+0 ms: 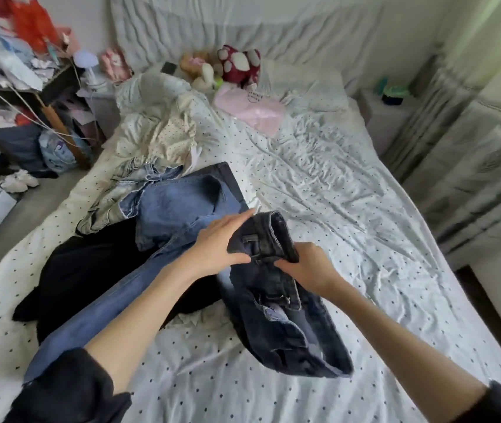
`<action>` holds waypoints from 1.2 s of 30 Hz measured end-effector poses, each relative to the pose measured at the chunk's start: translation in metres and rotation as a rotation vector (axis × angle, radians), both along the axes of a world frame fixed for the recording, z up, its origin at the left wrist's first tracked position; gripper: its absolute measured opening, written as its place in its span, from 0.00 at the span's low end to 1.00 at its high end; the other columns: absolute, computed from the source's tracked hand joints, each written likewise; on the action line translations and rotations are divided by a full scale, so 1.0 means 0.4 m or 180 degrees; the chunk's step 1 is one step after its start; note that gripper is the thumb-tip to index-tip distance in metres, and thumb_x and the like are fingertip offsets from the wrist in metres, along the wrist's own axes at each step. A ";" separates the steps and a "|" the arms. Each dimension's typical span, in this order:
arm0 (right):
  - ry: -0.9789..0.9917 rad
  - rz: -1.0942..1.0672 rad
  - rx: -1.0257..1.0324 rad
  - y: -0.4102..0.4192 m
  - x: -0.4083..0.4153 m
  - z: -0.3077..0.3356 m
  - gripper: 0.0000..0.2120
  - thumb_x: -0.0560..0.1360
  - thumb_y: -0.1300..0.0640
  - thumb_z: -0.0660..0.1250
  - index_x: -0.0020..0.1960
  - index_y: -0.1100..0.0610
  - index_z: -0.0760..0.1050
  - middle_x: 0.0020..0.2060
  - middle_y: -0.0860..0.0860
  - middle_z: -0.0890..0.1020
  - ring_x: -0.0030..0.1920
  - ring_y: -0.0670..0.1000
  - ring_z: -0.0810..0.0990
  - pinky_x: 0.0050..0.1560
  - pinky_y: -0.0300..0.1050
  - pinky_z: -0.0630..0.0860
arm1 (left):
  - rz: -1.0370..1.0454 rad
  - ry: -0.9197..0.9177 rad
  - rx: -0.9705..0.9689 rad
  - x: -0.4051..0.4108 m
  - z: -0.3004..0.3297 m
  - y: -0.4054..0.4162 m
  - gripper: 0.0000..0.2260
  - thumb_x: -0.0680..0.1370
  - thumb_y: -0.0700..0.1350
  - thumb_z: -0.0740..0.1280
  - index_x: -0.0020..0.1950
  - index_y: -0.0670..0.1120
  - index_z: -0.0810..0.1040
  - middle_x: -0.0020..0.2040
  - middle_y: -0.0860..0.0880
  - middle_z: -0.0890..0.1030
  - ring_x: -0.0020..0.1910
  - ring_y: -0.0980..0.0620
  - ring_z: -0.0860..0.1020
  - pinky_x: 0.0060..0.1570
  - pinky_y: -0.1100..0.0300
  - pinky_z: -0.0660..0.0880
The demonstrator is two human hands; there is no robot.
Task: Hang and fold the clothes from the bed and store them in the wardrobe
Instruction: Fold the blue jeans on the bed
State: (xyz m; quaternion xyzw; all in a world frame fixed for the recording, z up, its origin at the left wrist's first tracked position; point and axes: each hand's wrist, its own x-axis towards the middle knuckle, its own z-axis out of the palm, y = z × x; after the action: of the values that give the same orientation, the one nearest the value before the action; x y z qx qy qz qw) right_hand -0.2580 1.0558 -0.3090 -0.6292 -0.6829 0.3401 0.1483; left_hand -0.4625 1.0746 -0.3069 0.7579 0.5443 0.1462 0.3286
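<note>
Both hands grasp the dark jeans (276,288) at the waistband, above the bed (350,184): the left hand (217,242) pinches the band between thumb and extended fingers, and the right hand (305,265) curls around it from the opposite side. The legs of the dark jeans trail down onto the sheet at the near edge of the bed.

Toward the left side of the bed lie a pair of blue jeans (157,227), a black garment (90,270), a pale washed denim piece (130,187) and a cream dotted garment (164,132); a pink garment (252,109) rests near the head of the bed.

Likely risks: the bunched waistband may give an uneven fold if the seams are not aligned first, and the trailing legs could drag the blue jeans or the black garment, which lie just beside them.

Not shown: the wardrobe and any hangers. The black garment's type cannot be told, the right fingertips are hidden in denim, and the soft toys (237,64) at the head of the bed are blurred.
</note>
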 end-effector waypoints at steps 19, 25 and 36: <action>0.0445 -0.0047 -0.0545 -0.087 0.295 0.046 0.31 0.59 0.35 0.74 0.56 0.50 0.73 0.50 0.50 0.82 0.51 0.53 0.81 0.56 0.53 0.76 | 0.1065 -0.0812 0.1028 0.133 0.205 0.172 0.09 0.72 0.43 0.72 0.51 0.41 0.83 0.46 0.45 0.84 0.46 0.47 0.80 0.48 0.55 0.73; -0.1195 0.0462 -0.0175 -0.106 0.361 0.035 0.56 0.60 0.34 0.73 0.76 0.45 0.43 0.73 0.46 0.62 0.72 0.50 0.63 0.72 0.55 0.57 | 0.1321 -0.1102 0.0946 0.126 0.251 0.206 0.06 0.72 0.42 0.72 0.47 0.43 0.83 0.43 0.43 0.84 0.42 0.48 0.79 0.46 0.53 0.74; -0.1645 0.0416 0.1161 -0.105 0.278 -0.091 0.31 0.77 0.42 0.61 0.74 0.49 0.53 0.69 0.47 0.67 0.65 0.50 0.70 0.65 0.45 0.63 | 0.1513 -0.1474 0.0781 0.067 0.266 0.199 0.10 0.71 0.39 0.73 0.34 0.53 0.79 0.33 0.56 0.80 0.41 0.48 0.78 0.52 0.46 0.75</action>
State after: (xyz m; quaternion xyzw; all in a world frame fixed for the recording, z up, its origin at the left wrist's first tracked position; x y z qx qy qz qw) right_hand -0.1468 1.0138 -0.3453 -0.6126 -0.7867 0.0499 0.0580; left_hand -0.4356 1.1543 -0.2007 0.5907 0.5949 0.4508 0.3066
